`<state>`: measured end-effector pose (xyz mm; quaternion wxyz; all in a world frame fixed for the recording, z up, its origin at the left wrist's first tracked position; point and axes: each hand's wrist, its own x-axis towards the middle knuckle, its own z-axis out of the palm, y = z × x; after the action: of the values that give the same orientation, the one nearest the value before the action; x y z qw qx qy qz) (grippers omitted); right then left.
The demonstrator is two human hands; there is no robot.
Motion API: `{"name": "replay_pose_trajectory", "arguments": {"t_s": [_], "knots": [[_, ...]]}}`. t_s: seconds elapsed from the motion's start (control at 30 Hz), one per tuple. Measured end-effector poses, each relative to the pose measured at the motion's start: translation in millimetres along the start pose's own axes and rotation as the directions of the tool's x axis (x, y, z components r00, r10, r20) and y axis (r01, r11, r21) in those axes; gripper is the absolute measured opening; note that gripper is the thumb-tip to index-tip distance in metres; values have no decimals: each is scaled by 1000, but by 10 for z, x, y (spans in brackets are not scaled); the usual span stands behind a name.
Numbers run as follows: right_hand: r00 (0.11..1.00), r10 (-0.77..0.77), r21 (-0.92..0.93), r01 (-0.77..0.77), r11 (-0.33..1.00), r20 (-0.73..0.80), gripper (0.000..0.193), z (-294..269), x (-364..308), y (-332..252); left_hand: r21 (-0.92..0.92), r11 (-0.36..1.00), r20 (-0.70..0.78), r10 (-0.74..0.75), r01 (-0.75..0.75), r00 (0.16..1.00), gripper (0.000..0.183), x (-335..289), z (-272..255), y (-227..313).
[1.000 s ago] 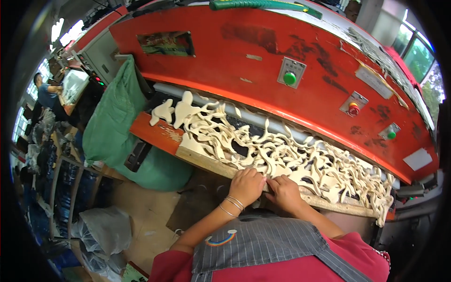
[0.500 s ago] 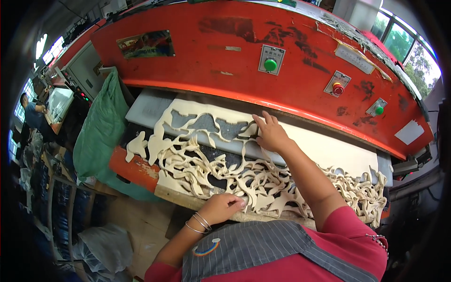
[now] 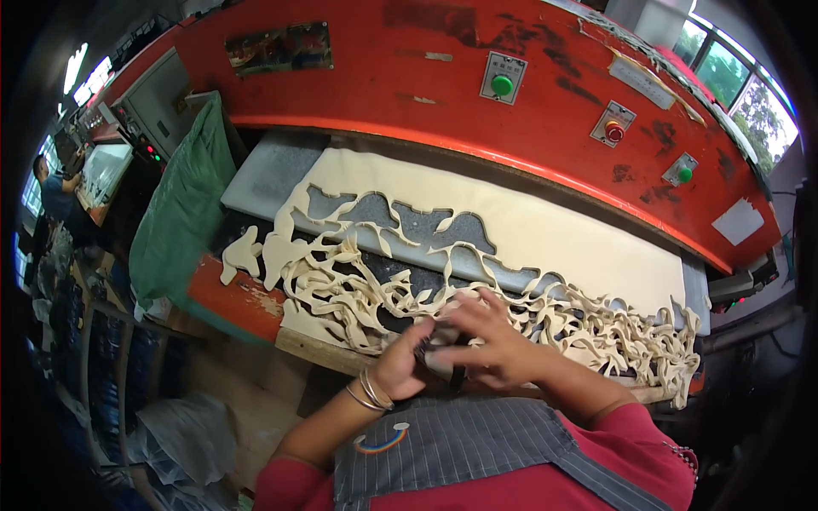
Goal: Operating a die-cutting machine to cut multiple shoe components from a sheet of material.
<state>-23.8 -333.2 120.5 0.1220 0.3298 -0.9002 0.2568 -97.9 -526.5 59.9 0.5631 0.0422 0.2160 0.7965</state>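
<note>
Close to the front edge of the work surface, my two hands meet around a small dark-rimmed object (image 3: 442,339), pale or grey inside. It is mostly hidden by fingers, and its kind is unclear. My left hand (image 3: 400,364) is closed on its left side. Fingers and thumb of my right hand (image 3: 494,342), a little blurred, wrap over its right side. Beyond them lies a cream sheet (image 3: 545,204) with curved shapes cut from its near edge. Tangled cream offcut strips (image 3: 349,294) are heaped along the front, some right beside my hands.
A red machine (image 3: 375,85) with green buttons and a red knob spans the far side, its body overhanging the sheet. At left hangs a green cloth bag (image 3: 183,200). Clear plastic bags (image 3: 187,439) lie on the floor. Another person (image 3: 58,192) works far left.
My right hand has drawn back from the sheet toward me and joined my left hand at the dark-rimmed object. A cut-out gap now shows where the right hand was.
</note>
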Motion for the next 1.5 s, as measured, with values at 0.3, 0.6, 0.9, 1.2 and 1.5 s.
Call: {"name": "replay_pose_trajectory", "arguments": {"t_s": [0.3, 0.6, 0.9, 1.2, 1.5], "knots": [[666, 742, 901, -367, 231, 80, 56, 543, -360, -259, 812, 583, 38, -12, -24, 999, 68, -65, 439, -82], [549, 812, 958, -68, 277, -196, 39, 747, -143, -201, 444, 875, -179, 297, -192, 938, 32, 108, 142, -191], [617, 737, 113, -740, 663, -276, 34, -533, 18, 1100, 633, 707, -285, 593, -317, 753, 39, -84, -405, 1659], [616, 787, -160, -780, 604, -30, 47, -282, -79, 2053, 993, -119, 60, 470, -4, 880, 30, 1454, -7, 786], [549, 775, -47, -824, 565, -314, 54, -66, -738, 1595, 895, -441, 277, 440, -63, 854, 20, 1927, -236, 272]]}}
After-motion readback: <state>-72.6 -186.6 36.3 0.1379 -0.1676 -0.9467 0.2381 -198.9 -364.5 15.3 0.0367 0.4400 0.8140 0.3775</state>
